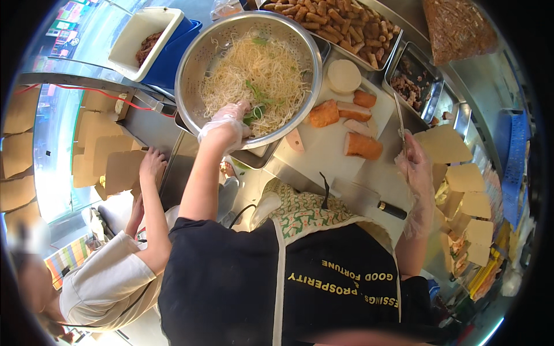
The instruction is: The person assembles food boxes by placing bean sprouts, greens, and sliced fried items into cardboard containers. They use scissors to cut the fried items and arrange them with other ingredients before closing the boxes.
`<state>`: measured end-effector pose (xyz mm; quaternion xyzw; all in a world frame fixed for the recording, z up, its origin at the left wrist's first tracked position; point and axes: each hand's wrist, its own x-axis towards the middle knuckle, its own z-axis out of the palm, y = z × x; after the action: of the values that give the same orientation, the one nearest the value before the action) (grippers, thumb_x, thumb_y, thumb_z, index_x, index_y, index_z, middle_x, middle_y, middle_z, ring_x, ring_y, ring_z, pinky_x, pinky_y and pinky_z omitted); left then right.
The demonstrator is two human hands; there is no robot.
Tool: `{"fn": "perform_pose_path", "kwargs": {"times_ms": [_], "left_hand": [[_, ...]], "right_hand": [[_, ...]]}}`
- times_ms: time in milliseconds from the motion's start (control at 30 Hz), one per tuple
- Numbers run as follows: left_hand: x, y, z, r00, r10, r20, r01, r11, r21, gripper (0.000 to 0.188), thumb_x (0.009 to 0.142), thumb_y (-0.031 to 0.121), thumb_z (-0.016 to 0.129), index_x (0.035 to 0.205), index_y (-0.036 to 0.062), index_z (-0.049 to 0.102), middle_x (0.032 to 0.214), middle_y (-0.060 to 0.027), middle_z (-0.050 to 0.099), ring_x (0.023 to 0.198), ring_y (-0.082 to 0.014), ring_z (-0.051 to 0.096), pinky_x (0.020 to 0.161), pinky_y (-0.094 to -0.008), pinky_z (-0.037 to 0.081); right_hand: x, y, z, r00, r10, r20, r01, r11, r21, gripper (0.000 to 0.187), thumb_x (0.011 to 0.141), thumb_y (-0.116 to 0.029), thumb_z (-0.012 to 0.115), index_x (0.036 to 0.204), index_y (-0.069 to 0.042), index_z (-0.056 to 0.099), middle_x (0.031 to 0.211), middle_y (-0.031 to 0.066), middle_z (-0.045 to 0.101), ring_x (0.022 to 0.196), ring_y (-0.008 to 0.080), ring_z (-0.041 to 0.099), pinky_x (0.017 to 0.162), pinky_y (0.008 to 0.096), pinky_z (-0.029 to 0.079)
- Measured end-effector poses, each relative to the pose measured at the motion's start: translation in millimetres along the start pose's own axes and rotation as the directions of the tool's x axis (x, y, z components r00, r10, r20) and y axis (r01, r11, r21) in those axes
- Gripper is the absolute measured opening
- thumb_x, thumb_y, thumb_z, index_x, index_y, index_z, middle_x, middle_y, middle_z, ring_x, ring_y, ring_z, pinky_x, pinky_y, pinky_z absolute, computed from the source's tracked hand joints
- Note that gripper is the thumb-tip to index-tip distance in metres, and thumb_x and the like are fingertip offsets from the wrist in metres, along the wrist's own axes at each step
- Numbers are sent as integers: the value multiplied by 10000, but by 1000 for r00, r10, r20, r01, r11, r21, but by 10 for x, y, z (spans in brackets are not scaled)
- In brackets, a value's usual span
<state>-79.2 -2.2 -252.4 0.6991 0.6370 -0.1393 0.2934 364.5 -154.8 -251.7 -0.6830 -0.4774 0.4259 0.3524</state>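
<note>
My left hand [226, 122], in a clear plastic glove, reaches over the near rim of a perforated steel colander [188, 86]. Its fingers curl into the pale bean sprouts [259, 66] and are partly buried. Green leaves [255, 111] lie among the sprouts beside them. At the right, my right hand [414, 160], also gloved, closes around a long thin metal utensil that looks like tongs [399, 112], pointing away from me. Between the hands, a white cutting board [329, 164] bears orange-skinned sausage-like pieces [362, 147] and a round white slab [344, 76].
A black-handled cleaver [392, 210] lies near my body. Beyond stand a tray of fried rolls [346, 26], a tray of chopped meat [412, 75] and a white tub [144, 40]. Open cardboard boxes [467, 179] line the right. On my left, another person's hand [153, 163] touches a box.
</note>
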Motion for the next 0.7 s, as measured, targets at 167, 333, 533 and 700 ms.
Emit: {"fn": "perform_pose_path", "kwargs": {"times_ms": [167, 333, 533, 700], "left_hand": [[188, -257, -158, 998, 59, 7, -55, 964, -261, 395, 761, 174, 763, 1107, 89, 592, 983, -118, 647, 916, -246, 624, 806, -352, 514], [320, 127, -284, 981, 164, -101, -156, 984, 88, 636, 743, 125, 744, 1338, 174, 525, 1233, -147, 608, 1169, -308, 583, 998, -387, 476], [514, 413, 59, 985, 133, -107, -118, 984, 132, 550, 811, 136, 660, 1351, 207, 588, 1394, -179, 545, 1313, -336, 502, 1112, -403, 399], [716, 98, -512, 983, -2, 185, 76, 916, -394, 449, 883, 248, 682, 1326, 248, 607, 1009, 1, 706, 798, -105, 644, 742, -254, 510]], "right_hand": [[-151, -90, 168, 996, 68, 52, -67, 997, -27, 594, 873, -27, 627, 1442, -45, 457, 846, -55, 484, 707, 51, 432, 620, 210, 371], [-219, -281, 404, 991, 64, 114, -51, 992, -116, 595, 810, 19, 609, 1389, -88, 529, 816, -44, 450, 697, 67, 417, 620, 225, 371], [-421, -300, 478, 991, 77, 114, -70, 996, -62, 615, 779, 6, 620, 1377, -117, 551, 814, -28, 439, 715, 77, 425, 637, 244, 387], [-574, -147, 436, 969, 243, 32, -245, 962, 120, 611, 800, -11, 639, 1394, -113, 542, 820, -40, 440, 722, 69, 428, 644, 230, 385]]}}
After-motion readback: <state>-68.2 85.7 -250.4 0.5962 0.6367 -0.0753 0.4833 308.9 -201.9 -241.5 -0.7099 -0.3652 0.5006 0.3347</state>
